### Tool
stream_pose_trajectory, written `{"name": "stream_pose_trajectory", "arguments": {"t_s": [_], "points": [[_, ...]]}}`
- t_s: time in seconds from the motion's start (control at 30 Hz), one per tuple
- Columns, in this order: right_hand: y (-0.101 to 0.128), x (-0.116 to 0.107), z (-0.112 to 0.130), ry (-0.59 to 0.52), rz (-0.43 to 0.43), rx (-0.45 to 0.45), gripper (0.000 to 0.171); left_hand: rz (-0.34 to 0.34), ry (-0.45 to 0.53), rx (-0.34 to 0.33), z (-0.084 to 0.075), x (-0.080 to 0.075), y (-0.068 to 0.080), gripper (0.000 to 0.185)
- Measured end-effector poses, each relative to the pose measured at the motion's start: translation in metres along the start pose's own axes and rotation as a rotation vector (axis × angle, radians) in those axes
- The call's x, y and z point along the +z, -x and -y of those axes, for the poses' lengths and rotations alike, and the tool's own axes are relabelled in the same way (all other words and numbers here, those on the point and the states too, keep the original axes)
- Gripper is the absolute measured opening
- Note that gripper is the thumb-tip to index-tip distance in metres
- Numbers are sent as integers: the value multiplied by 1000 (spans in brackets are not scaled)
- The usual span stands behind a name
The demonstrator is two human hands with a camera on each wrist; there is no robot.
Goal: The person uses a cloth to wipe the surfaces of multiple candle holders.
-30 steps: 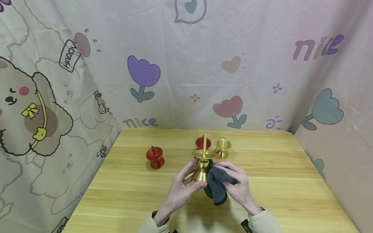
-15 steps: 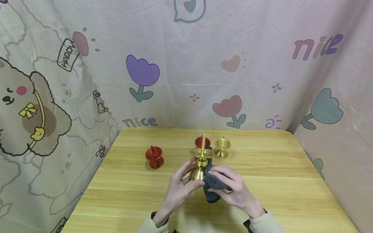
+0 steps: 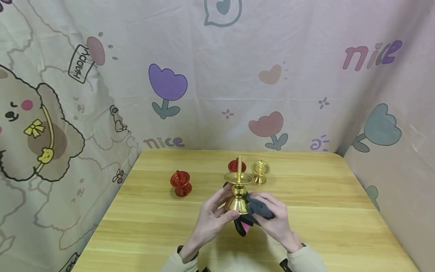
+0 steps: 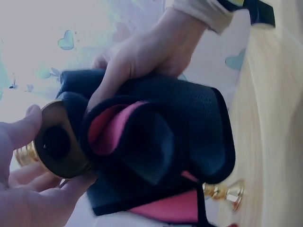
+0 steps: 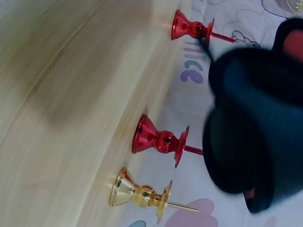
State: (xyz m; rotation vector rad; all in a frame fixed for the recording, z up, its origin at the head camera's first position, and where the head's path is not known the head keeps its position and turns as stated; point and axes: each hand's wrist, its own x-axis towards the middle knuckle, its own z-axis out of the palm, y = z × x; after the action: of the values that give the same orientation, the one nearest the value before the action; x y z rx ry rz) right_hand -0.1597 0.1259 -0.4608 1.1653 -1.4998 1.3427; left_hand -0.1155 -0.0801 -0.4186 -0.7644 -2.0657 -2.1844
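Overhead, we see our left hand (image 3: 212, 219) gripping the gold candlestick (image 3: 238, 192) upright above the counter (image 3: 323, 226), while our right hand (image 3: 275, 221) clutches the dark cloth (image 3: 258, 207) against its base. Left wrist: cloth (image 4: 161, 146) touching base. Right wrist: cloth (image 5: 255, 127), three small holders.

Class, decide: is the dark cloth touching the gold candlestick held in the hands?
Touching. The left wrist view shows the dark cloth pressed against the gold candlestick base.
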Motion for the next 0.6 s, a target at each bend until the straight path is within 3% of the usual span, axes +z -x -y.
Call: {"name": "stream_pose_trajectory", "arguments": {"t_s": [0.13,0.3,0.47,0.6], "points": [[-8,3,4,128,-26,-133,19,15,-141,25,-1,0,-1,71],[-20,7,8,245,-32,-233,19,-44,-272,92,1,4,-2,77],[-19,10,8,229,-50,-209,18,-57,-225,152,2,3,-3,73],[-12,12,5,87,-85,-106,18,-12,-113,130,3,-3,-2,71]]}}
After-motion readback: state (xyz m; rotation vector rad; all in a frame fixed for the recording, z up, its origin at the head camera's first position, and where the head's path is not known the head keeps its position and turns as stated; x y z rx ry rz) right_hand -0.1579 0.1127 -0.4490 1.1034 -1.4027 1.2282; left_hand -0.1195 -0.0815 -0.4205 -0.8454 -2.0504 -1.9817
